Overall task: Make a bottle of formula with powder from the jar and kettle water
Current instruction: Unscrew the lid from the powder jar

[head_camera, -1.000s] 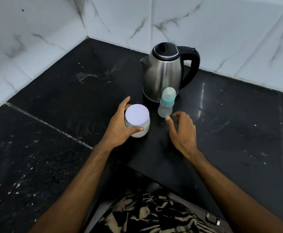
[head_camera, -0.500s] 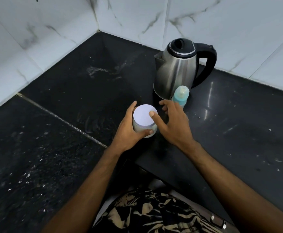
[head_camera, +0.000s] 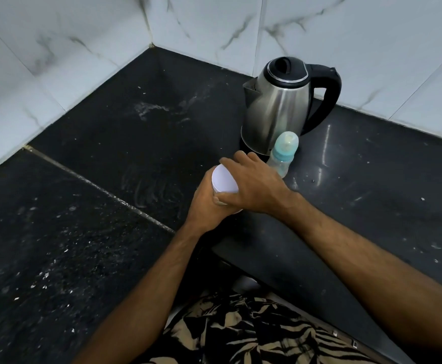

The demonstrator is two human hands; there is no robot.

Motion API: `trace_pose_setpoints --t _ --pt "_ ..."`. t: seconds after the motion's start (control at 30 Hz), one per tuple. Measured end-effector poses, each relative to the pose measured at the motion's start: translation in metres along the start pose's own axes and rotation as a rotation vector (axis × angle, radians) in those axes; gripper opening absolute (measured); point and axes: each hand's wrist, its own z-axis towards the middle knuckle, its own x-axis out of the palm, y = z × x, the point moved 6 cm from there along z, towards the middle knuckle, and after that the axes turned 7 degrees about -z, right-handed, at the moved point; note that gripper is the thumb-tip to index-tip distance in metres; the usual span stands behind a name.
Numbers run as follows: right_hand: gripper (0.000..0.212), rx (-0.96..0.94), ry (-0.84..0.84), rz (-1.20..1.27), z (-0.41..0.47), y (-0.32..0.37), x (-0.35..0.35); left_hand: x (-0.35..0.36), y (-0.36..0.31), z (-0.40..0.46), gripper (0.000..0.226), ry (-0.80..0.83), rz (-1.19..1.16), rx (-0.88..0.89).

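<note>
Right hand (head_camera: 254, 187): curled over the jar's lid (head_camera: 224, 181), fingers wrapped round its far rim, thumb pinching the near edge. A twisting grip, by the look of it.

Left hand (head_camera: 208, 206): closed round the jar (head_camera: 221, 203) from below and behind, steadying the body; most of the jar is hidden under both hands.

Jar: small, squat, round, pale smooth wall, flat white lid. Likely light and rigid, slick enough to want that bracing hold low down. Sits near the worktop's (head_camera: 109, 232) front edge, where the edge steps inward.

Bottle (head_camera: 283, 156): just beyond the right hand, upright, clear plastic, teal collar, domed translucent cap on. Light, tall, narrow, probably easy to tip; best taken round the body.

Kettle (head_camera: 280, 106): behind the bottle, towards the back wall. Brushed steel, black lid and handle; heaviest item, to be lifted by the handle.

Worktop: dark speckled stone, dusty.
</note>
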Motion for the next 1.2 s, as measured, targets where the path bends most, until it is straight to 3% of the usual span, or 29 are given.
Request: trace_pose_setpoints --t 0.2,0.5,0.67,0.8,0.9,1.07,1.2 --pt "0.078 -0.121 0.011 0.023 0.002 -0.002 0.0 -0.003 -0.001 -0.001 0.093 0.013 0.012 -0.023" --pt "0.068 -0.265 0.179 0.225 0.006 -0.009 -0.008 -0.003 -0.002 -0.005 0.092 0.027 -0.007 -0.074" --pt "0.09 -0.226 0.334 0.327 0.01 -0.01 -0.005 0.001 -0.015 -0.004 0.089 0.066 -0.01 -0.077" --pt "0.098 -0.099 0.142 -0.017 0.006 -0.008 -0.01 -0.001 -0.016 -0.007 0.097 0.058 0.032 -0.068" --pt "0.086 -0.03 0.01 -0.192 0.005 -0.002 -0.013 -0.001 -0.018 -0.009 0.101 0.072 0.048 -0.088" --pt "0.075 -0.215 0.085 -0.095 0.009 0.003 -0.016 0.009 -0.031 -0.005 0.089 0.085 0.305 -0.128" --pt "0.072 -0.298 0.136 0.066 0.008 0.0 -0.018 0.003 0.012 -0.016 0.065 0.124 0.121 -0.125"
